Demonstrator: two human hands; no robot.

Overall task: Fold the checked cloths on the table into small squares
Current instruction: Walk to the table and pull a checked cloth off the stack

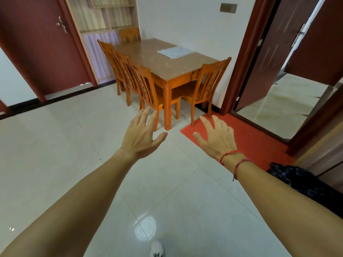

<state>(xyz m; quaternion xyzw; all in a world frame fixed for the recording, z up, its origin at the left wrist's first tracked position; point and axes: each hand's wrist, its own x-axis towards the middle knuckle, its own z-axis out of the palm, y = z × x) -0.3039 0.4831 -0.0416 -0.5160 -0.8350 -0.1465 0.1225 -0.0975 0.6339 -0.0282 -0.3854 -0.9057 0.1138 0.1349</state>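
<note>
A pale blue-and-white checked cloth lies spread flat on the far right part of a wooden dining table across the room. Both my arms are stretched forward over the tiled floor, well short of the table. My left hand has its fingers spread and holds nothing. My right hand, with red string bracelets at the wrist, is likewise spread and empty.
Orange wooden chairs line the table's left side, one stands at the near end and one at the far end. A red mat lies by an open doorway on the right. A closed dark red door is at left.
</note>
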